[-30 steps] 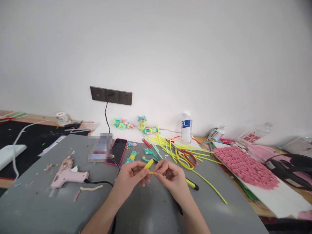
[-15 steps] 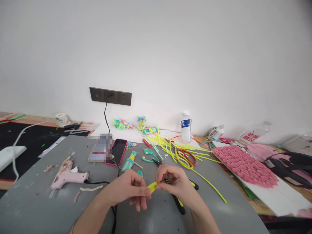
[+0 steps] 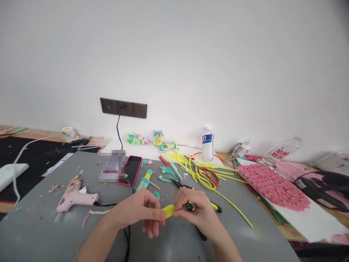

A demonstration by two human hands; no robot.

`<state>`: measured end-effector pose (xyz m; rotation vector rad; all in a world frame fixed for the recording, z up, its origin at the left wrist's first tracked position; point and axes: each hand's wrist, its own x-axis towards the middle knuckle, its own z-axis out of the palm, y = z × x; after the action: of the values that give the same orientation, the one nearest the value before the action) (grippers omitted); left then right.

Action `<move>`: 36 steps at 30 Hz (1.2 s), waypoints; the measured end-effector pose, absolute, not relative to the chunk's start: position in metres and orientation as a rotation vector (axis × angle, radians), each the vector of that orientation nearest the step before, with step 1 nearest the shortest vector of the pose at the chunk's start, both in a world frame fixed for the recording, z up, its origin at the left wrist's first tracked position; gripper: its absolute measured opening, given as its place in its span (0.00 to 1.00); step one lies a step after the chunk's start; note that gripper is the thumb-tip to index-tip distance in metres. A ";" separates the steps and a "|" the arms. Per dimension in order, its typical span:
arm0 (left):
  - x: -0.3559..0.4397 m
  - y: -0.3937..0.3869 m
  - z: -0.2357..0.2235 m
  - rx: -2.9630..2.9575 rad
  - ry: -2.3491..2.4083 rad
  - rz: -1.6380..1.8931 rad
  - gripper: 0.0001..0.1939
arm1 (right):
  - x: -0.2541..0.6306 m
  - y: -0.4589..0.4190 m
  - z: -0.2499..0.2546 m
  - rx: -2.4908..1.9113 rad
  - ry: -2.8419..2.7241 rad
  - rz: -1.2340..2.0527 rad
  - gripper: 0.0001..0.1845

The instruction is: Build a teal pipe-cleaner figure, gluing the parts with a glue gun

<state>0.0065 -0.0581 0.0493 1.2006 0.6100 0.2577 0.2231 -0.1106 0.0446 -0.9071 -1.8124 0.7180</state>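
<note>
My left hand (image 3: 140, 211) pinches a short, flat piece of folded yellow pipe cleaner (image 3: 168, 210) between thumb and forefinger, the other fingers curled below. The fingertips of my right hand (image 3: 197, 211) are pressed together on the piece's right end. Both hands hold it just above the grey table mat (image 3: 163, 247). Beneath and behind my right hand lie pliers with black-and-yellow handles (image 3: 217, 207), partly hidden. Beyond my left hand is a turquoise and yellow pipe-cleaner figure (image 3: 145, 179).
Loose yellow pipe cleaners (image 3: 231, 205) and red-and-yellow-handled scissors (image 3: 203, 178) lie ahead. To the left are a pink glue gun (image 3: 77, 198) with its black cord and a pink-cased phone (image 3: 132, 169). A bottle (image 3: 207, 143) stands by the wall; pink woven work (image 3: 275, 185) lies right.
Both hands have shifted slightly, and more of the yellow piece shows between the fingertips. My right hand has turned a little, with its fingers parted from the palm. The table things stay put.
</note>
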 end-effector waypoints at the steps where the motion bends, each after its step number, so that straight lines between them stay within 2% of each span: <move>1: 0.006 -0.058 0.049 1.202 0.608 0.254 0.15 | 0.223 -0.111 0.045 -0.917 -1.816 0.704 0.09; 6: 0.006 -0.056 0.043 1.203 0.563 0.165 0.17 | 0.220 -0.114 0.049 -0.846 -1.802 0.752 0.06; 11: 0.007 -0.052 0.039 1.195 0.512 0.126 0.20 | 0.215 -0.115 0.049 -0.747 -1.692 0.901 0.08; 16: 0.011 -0.058 0.044 1.114 0.555 0.408 0.17 | 0.216 -0.115 0.046 -0.786 -1.491 0.944 0.10; 20: 0.021 -0.070 0.042 0.992 0.592 0.672 0.21 | 0.215 -0.114 0.044 -0.844 -1.413 0.948 0.11; 25: 0.030 -0.081 0.030 0.960 0.664 0.883 0.16 | 0.213 -0.116 0.044 -0.882 -1.441 0.955 0.10; 36: 0.031 -0.085 0.029 0.816 0.682 0.858 0.16 | 0.215 -0.120 0.046 -0.756 -1.486 0.905 0.10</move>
<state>0.0306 -0.0846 0.0290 0.8160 0.6823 0.8583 0.2152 -0.1195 0.0457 -0.7563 -1.4859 0.9047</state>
